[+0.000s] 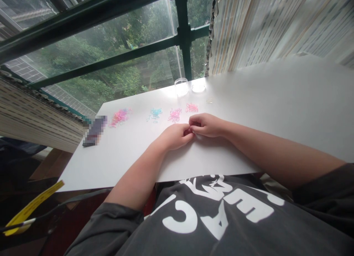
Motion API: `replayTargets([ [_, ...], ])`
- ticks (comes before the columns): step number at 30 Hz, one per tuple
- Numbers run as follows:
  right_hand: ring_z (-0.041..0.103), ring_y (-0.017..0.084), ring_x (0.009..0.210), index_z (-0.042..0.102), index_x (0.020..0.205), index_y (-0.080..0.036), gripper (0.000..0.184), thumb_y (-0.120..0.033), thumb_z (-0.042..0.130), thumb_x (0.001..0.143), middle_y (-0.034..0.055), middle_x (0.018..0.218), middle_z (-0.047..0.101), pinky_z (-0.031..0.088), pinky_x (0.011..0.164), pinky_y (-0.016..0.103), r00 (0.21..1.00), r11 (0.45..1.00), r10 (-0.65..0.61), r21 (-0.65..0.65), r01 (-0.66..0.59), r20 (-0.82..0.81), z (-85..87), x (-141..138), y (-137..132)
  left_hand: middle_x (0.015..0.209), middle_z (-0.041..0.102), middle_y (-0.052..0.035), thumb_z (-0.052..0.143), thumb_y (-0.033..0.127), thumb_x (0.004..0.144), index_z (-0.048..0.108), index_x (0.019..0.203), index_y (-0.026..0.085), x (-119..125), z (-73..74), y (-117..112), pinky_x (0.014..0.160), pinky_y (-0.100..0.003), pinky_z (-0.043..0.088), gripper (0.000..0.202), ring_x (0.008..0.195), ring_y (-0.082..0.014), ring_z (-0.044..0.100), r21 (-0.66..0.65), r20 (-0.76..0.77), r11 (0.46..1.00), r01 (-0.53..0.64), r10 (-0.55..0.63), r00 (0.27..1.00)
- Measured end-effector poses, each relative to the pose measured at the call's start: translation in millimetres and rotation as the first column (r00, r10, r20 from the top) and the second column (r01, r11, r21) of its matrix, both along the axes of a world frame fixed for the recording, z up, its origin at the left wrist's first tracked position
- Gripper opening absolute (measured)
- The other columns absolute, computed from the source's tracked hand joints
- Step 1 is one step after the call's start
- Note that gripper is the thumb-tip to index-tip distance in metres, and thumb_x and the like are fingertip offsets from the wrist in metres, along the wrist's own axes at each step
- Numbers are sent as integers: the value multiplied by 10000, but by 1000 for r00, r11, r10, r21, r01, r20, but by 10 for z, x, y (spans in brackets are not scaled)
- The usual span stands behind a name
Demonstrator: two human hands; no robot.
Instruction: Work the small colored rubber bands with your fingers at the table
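My left hand [178, 136] and my right hand [206, 125] meet fingertip to fingertip low over the white table. Both are closed in a pinch, and whatever is between the fingers is too small or hidden to make out. Just beyond my right fingers lies a reddish-pink pile of small thin loops [191, 108]. To its left are a pink pile of loops [174, 115] and a light blue pile of loops [155, 114]. A larger mixed pile of loops [120, 117], mostly pink with some yellow and purple, lies farther left.
A clear cup [181, 87] and a low clear container [198, 86] stand by the window edge of the white table [276, 97]. A small pale item [209, 100] lies near them. At the left edge rests a blurred-out dark rectangular object [95, 130]. A patterned curtain [249, 31] borders the table.
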State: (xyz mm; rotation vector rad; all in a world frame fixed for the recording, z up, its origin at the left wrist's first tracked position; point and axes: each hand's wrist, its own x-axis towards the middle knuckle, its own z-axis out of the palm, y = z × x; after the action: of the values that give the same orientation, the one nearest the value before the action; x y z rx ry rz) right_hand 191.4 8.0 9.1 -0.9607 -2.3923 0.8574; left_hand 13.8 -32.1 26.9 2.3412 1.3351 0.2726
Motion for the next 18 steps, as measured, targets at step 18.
replayTargets([
  [18, 415, 102, 583, 529, 708, -172, 77, -237, 494, 731, -21, 628, 504, 286, 562, 238, 1000, 1000, 3, 17, -3, 4, 6, -6, -6, 737, 618, -31, 459, 354, 795, 550, 741, 182, -6, -1, -3, 583, -250, 341, 202, 639, -144, 494, -31, 7, 1000, -1, 2, 1000],
])
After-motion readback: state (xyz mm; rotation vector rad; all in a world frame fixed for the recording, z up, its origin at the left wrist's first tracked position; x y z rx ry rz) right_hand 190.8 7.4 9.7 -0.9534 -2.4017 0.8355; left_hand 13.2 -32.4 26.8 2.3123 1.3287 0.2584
